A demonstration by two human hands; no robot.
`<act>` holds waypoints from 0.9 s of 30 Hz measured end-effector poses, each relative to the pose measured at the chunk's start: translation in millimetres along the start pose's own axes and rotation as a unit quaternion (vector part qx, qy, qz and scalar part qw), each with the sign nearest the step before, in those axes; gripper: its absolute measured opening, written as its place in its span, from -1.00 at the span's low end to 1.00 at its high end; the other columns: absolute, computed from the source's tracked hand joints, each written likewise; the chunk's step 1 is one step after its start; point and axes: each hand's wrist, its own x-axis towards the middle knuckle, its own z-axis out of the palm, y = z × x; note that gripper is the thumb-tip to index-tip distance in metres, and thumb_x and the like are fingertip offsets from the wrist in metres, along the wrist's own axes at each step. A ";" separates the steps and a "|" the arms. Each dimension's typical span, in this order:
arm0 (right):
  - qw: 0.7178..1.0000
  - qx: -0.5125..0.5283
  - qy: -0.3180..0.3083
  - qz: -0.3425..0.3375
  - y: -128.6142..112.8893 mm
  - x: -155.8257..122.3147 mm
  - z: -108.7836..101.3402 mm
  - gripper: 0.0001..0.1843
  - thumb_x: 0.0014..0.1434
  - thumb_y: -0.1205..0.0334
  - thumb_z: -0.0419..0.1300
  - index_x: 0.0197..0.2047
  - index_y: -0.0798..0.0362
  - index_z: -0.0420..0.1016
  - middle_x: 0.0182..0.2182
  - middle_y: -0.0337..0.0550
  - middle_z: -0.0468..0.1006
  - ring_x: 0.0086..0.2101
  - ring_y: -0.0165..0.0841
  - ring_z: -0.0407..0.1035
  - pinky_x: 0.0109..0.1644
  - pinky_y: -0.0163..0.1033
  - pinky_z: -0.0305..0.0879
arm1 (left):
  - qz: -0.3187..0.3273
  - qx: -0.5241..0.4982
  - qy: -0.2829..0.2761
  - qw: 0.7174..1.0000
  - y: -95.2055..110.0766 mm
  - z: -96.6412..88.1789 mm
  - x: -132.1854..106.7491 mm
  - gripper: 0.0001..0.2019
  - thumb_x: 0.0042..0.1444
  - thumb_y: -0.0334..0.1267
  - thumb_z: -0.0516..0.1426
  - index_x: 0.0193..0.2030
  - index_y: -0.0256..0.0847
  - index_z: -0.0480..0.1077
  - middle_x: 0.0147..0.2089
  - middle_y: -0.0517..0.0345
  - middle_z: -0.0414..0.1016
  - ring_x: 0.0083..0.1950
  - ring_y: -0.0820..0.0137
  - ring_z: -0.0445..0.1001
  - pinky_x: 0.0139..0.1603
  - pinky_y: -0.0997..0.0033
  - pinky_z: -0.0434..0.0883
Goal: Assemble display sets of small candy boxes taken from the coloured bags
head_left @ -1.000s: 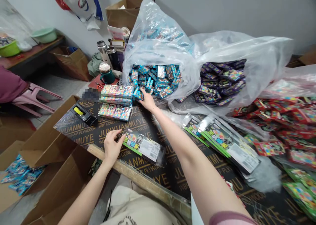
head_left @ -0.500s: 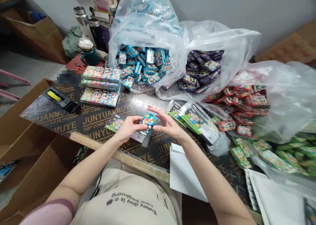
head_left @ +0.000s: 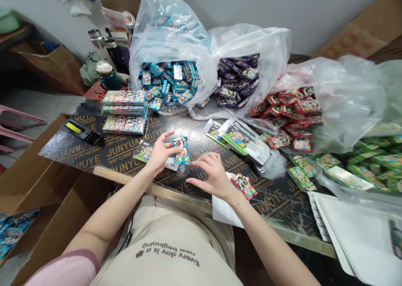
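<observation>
My left hand (head_left: 161,153) pinches a small blue printed box (head_left: 181,150) between thumb and fingers, its cartoon face turned up. My right hand (head_left: 211,173) is just right of the box, fingers curved and apart, with nothing visible in it. Under the left hand lies a printed packaging bag (head_left: 143,151), partly covered by fingers and box. A red printed box (head_left: 245,186) rests on the table beside my right wrist, partly hidden by it. More clear printed bags (head_left: 238,137) lie in an overlapping pile beyond my right hand.
Open plastic bags hold blue boxes (head_left: 168,83), purple boxes (head_left: 237,83), red boxes (head_left: 292,110) and green boxes (head_left: 377,160). Stacked multicoloured packs (head_left: 124,110) stand at left, near a black tape-like device (head_left: 80,131). Cardboard boxes (head_left: 59,194) flank the wooden table edge (head_left: 150,189).
The blue box has been turned more upright in my left hand. My right hand has drawn back and down from it. A red box now shows beside my right wrist.
</observation>
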 end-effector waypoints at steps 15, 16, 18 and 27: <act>0.993 -0.015 0.054 0.100 44.4 -24.3 43.9 -0.05 -0.08 -0.09 0.40 0.31 -0.06 0.13 0.03 0.09 0.38 0.02 0.01 0.30 0.07 0.12 0.24 | 0.220 0.683 -0.259 0.646 -17.5 -65.9 25.6 0.06 -0.25 -0.20 0.40 0.41 -0.10 -0.01 0.29 -0.19 0.25 0.35 -0.03 0.16 0.36 -0.30 -0.24; 0.993 -0.024 0.054 0.103 44.9 -24.3 49.2 -0.05 -0.08 -0.09 0.41 0.31 -0.06 0.14 0.04 0.10 0.38 0.02 0.02 0.30 0.06 0.12 0.24 | 0.227 0.688 -0.258 0.639 -21.1 -67.0 26.8 0.04 -0.18 -0.21 0.36 0.42 -0.13 -0.07 0.24 -0.17 0.30 0.30 0.03 0.23 0.37 -0.26 -0.20; 0.993 -0.035 0.049 0.102 43.3 -23.5 55.9 -0.07 -0.08 -0.09 0.40 0.29 -0.02 0.17 0.04 0.12 0.38 0.03 0.02 0.29 0.07 0.12 0.23 | 0.242 0.672 -0.247 0.655 -27.2 -66.2 27.1 0.03 -0.11 -0.20 0.31 0.44 -0.15 -0.18 0.20 -0.12 0.33 0.24 0.10 0.29 0.38 -0.18 -0.11; 0.997 0.053 0.016 0.063 41.0 -17.1 49.1 -0.23 -0.07 0.06 0.37 0.19 -0.03 0.21 0.02 0.03 0.42 0.05 -0.05 0.30 0.13 0.09 0.16 | 0.298 0.653 -0.274 0.641 -25.5 -55.4 23.6 -0.12 -0.13 -0.20 0.29 0.36 -0.06 0.03 0.11 -0.06 0.25 0.12 0.08 0.28 0.20 0.02 0.22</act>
